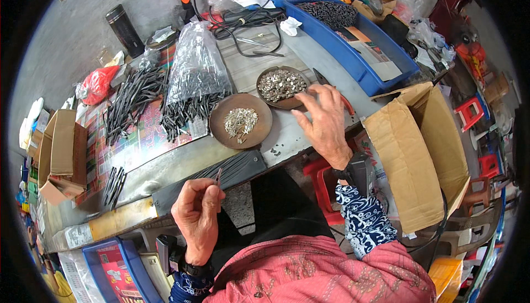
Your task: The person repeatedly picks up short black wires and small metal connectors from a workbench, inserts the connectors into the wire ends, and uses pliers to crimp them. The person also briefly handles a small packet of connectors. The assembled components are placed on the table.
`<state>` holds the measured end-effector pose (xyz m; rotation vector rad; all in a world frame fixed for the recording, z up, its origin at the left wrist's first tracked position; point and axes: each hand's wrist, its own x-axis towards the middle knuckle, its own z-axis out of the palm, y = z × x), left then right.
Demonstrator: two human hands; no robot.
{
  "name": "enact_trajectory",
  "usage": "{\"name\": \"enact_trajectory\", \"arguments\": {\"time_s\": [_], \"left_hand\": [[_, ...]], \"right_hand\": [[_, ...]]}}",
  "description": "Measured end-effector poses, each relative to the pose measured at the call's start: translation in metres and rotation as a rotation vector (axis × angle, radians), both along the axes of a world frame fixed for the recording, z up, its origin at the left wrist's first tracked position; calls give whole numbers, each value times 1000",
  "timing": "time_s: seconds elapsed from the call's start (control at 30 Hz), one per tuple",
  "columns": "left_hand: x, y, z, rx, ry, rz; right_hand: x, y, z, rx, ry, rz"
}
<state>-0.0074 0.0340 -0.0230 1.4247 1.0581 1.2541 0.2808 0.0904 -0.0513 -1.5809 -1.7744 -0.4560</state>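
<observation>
My left hand [200, 209] is closed in front of the table's near edge. A slim, pointed piece [219, 175] sticks up from between its thumb and forefinger; its exact kind is too small to tell. My right hand [324, 120] reaches over the right-hand bowl [288, 104], fingers apart and index fingertip at the rim. Small round silvery metal parts [280, 84] are heaped in that bowl. Beside it on the left, a brown shallow dish [258, 132] holds a pile of small slender metal pins [240, 123]. No held item shows in my right hand.
Bundles of black rods [131, 101] lie on the left, some inside a clear plastic bag [197, 60]. A blue tray [353, 57] stands at the back right. An open cardboard box [400, 165] sits beside my right arm. Red-handled pliers [348, 105] lie behind my right hand.
</observation>
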Motion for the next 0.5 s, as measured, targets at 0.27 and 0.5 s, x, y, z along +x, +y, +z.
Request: {"name": "enact_trajectory", "arguments": {"time_s": [0.27, 0.5], "left_hand": [[-3, -2, 3, -72, -4, 14], [-5, -6, 6, -128, -46, -37]], "right_hand": [[-6, 8, 1, -38, -66, 2], [-10, 11, 5, -88, -9, 9]]}}
